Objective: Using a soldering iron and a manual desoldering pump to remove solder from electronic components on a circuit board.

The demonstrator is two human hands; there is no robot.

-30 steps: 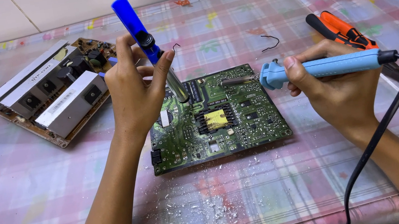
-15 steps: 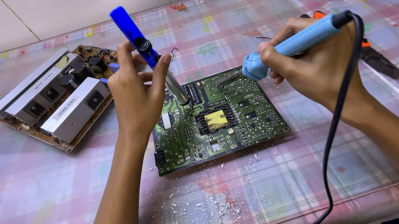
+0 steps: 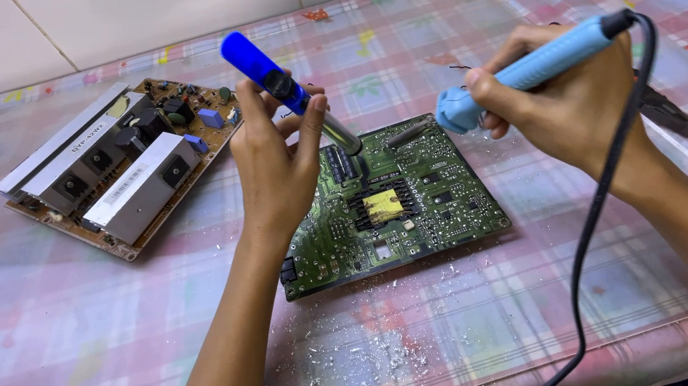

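Two hands work over the green circuit board (image 3: 383, 205): the left hand (image 3: 280, 171) pinches a blue desoldering pump (image 3: 285, 91) tilted down beside its fingers, the right hand (image 3: 565, 95) clasps a light-blue soldering iron (image 3: 528, 71), tip just ahead of its fingers.

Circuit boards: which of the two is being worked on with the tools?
The green circuit board under both hands' tools; the brown board with grey heat sinks lies untouched farther left.
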